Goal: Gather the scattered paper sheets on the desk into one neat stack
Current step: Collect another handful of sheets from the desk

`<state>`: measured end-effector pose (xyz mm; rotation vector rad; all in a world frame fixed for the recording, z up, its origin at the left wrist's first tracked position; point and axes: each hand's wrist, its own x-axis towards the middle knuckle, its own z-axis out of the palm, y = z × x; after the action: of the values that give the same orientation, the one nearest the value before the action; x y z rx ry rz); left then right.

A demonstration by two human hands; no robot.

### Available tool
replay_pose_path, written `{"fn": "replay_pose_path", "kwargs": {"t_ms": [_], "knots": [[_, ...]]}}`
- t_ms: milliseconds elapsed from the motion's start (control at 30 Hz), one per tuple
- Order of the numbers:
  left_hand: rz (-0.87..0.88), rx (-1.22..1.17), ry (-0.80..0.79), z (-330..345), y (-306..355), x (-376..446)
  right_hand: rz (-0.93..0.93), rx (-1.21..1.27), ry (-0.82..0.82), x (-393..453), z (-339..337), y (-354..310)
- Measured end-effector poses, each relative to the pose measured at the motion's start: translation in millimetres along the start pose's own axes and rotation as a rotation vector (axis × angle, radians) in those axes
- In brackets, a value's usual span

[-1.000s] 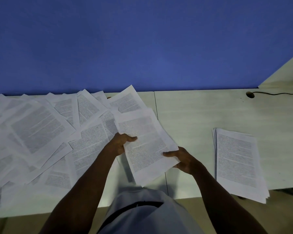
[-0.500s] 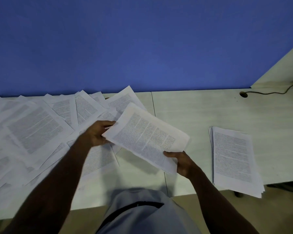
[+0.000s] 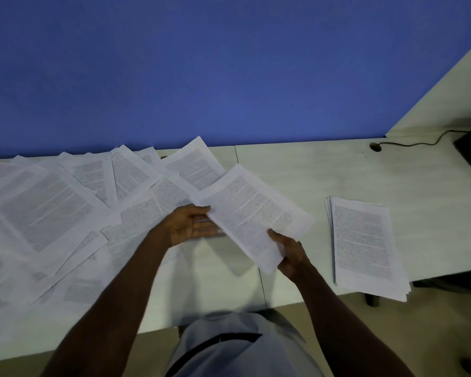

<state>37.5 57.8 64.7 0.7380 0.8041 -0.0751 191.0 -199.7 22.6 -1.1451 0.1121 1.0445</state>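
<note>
Now sheets (image 3: 252, 216) in right hand (image 3: 290, 254)

Scattered sheets (image 3: 46, 213) left of the left hand (image 3: 186, 225) run off the frame edge; its fingertips are motion-blurred. Printed text is too small to read.

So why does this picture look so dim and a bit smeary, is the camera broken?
Head view: the room light is low, so the desk looks greyish; the left hand is motion-blurred; the printed text on the held sheets is too soft to read; the wide lens tilts the partition at right.
</note>
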Motion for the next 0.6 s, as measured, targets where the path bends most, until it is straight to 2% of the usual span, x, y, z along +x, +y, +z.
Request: {"fn": "replay_pose_path", "kwargs": {"t_ms": [200, 367, 533, 600], "knots": [[0.193, 0.272, 0.133, 66.9, -46.1, 33.8, -0.073, 0.069, 0.075, -9.3, -4.2, -1.9], [0.172, 0.398, 0.091, 88.3, -50.6, 63.0, -0.007, 0.051, 0.446, -18.6, -76.4, -44.0], [0.23, 0.427, 0.315, 192.0, -87.9, 114.1, -0.123, 0.069, 0.617, -43.7, -159.7, -83.3], [0.247, 0.54, 0.281, 239.1, -114.3, 132.1, -0.155, 0.078, 0.704, -52.8, -196.0, -92.1]]}}
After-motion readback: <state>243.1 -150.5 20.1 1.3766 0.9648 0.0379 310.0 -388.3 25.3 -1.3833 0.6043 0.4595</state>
